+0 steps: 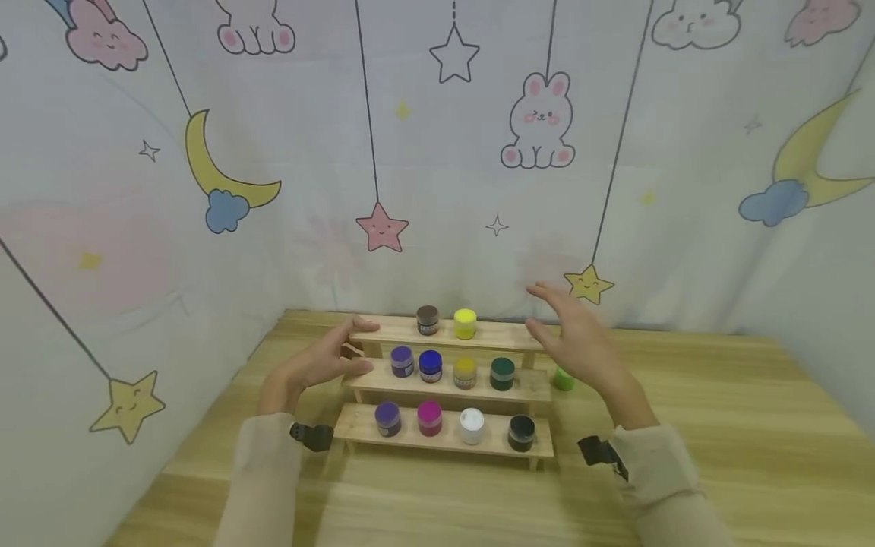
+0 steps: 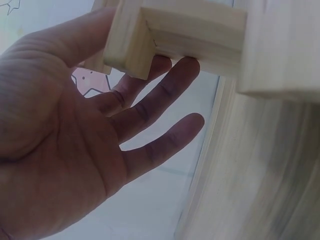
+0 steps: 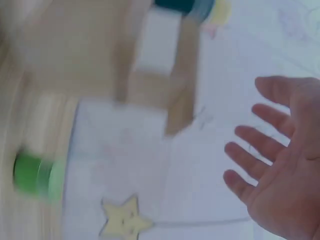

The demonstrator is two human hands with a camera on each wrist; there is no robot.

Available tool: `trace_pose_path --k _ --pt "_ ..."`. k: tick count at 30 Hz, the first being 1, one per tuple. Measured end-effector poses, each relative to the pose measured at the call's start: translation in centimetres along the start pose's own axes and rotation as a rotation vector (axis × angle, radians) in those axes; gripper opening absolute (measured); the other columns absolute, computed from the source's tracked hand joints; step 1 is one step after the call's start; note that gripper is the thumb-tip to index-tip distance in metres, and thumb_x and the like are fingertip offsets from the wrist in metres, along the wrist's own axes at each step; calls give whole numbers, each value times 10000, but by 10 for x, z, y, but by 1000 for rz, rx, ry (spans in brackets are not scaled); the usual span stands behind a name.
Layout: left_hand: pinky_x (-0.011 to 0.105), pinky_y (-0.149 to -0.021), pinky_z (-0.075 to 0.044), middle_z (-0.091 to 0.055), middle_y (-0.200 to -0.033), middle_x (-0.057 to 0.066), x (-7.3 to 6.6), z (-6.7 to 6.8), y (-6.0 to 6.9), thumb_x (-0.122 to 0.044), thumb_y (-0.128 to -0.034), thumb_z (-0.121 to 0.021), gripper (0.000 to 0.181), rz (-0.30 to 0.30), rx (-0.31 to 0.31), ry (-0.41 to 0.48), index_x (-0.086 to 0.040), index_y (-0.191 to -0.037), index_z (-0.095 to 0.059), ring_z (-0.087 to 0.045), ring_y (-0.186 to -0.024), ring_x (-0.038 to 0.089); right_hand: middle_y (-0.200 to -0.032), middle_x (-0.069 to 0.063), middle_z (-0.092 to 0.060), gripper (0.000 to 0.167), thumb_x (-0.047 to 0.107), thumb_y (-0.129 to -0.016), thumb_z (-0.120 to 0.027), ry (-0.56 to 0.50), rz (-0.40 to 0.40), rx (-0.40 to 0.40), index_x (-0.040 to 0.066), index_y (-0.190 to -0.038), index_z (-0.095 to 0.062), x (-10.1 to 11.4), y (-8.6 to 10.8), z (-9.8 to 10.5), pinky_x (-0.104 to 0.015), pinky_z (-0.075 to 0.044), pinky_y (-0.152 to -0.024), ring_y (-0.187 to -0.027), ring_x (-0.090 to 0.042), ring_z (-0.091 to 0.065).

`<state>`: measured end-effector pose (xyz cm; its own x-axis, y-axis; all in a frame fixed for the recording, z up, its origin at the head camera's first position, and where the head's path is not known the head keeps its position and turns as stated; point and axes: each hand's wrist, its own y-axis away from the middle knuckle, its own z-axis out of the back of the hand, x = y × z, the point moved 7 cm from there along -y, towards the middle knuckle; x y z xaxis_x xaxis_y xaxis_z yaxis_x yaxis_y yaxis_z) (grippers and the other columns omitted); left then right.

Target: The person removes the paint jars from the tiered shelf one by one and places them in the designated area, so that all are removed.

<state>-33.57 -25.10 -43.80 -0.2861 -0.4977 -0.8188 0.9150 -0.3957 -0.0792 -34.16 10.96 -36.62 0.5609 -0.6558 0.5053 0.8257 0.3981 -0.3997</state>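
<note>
A three-tier wooden rack [image 1: 444,439] bears several paint jars, among them a white jar [image 1: 472,425], a black jar [image 1: 522,432] and a bright yellow jar [image 1: 465,324]. My left hand [image 1: 317,361] grips the rack's left end, thumb at the middle tier and fingers at the top one. In the left wrist view, that hand [image 2: 75,125] has its thumb and fingers on either side of a wooden upright [image 2: 132,45]. My right hand [image 1: 588,346] is held at the rack's right end with fingers extended; in the right wrist view this hand [image 3: 285,155] is apart from the wood [image 3: 155,90].
A light green jar [image 1: 563,378] stands on the wooden table [image 1: 718,425] just right of the rack, partly behind my right hand; the right wrist view also has the green jar [image 3: 32,175]. Behind the table hangs a pale curtain [image 1: 437,167] with printed stars, moons and rabbits.
</note>
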Motion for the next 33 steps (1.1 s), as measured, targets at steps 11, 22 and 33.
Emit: trace_pose_path --k 11,22,33 --pt "545 -984 -456 -339 -1524 233 9 -11 3 -124 -949 -702 577 4 16 -2 -121 -1438 -395 -477 -1257 449 -1566 -109 -390 502 174 -1025 -582 -175 98 106 104 -1505 -452 48 -19 -60 -532 -315 -1133 -1438 -339 -350" --pt "524 -949 -473 -331 -1520 213 -9 1 -6 -102 -952 -693 581 -55 -7 -15 -110 -1445 -385 -475 -1252 448 -1294 -86 -633 357 158 -949 -710 -101 36 -15 102 -1296 -642 53 -30 -55 -386 -550 -894 -1035 -246 -666" --pt "474 -897 -494 -316 -1536 200 0 -3 4 -139 -970 -676 607 41 23 -18 -162 -1483 -351 -480 -1249 435 -1240 -69 -671 375 181 -904 -768 -200 0 -54 104 -1251 -649 45 -20 -47 -448 -523 -912 -1037 -247 -654"
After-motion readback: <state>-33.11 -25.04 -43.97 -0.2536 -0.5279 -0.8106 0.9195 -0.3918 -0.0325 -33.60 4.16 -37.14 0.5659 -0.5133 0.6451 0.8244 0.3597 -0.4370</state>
